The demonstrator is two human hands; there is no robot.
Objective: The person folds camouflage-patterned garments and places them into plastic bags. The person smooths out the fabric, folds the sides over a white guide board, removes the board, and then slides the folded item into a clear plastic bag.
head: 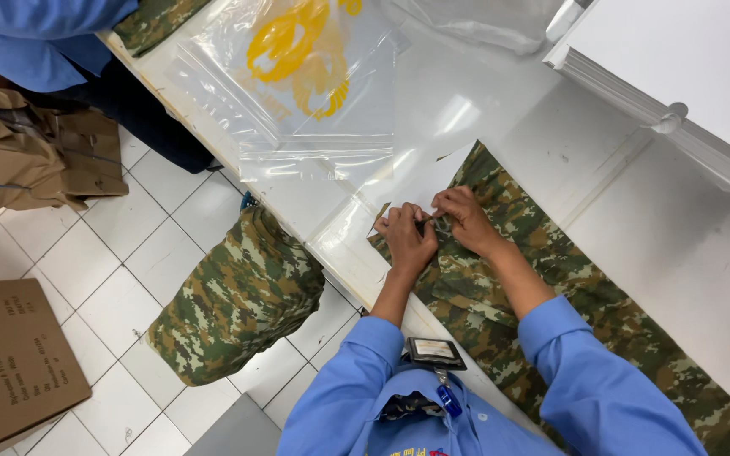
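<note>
Sleeves of blue cloth fill the near edge, with a badge holder (435, 352) hanging at the chest. Beneath them runs a white worktable (678, 253), glossy and slanted across the view, its long edge going from lower middle to upper left. White floor tiles (128, 279) lie left of that edge, where a bundle of camouflage fabric (238, 295) hangs or stands against the table side. Brown cardboard boxes (10, 355) sit at the far left on the floor.

On the table lies a camouflage garment (585, 295), green, brown and tan in a blocky pattern, stretched from the lower right corner up toward the middle. Its upper end reaches the hands. The left hand (407, 236) and the right hand (465, 218) are close together, fingertips pinching a small fold of the fabric at that end; what lies between the fingers is too small to tell.

Bare tabletop lies open to the right of the garment. Beyond the hands, a clear plastic bag (306, 93) with a yellow print lies flat. A stack of white sheets (678, 67) fills the upper right. Another person in blue (35, 34) stands at the top left.
</note>
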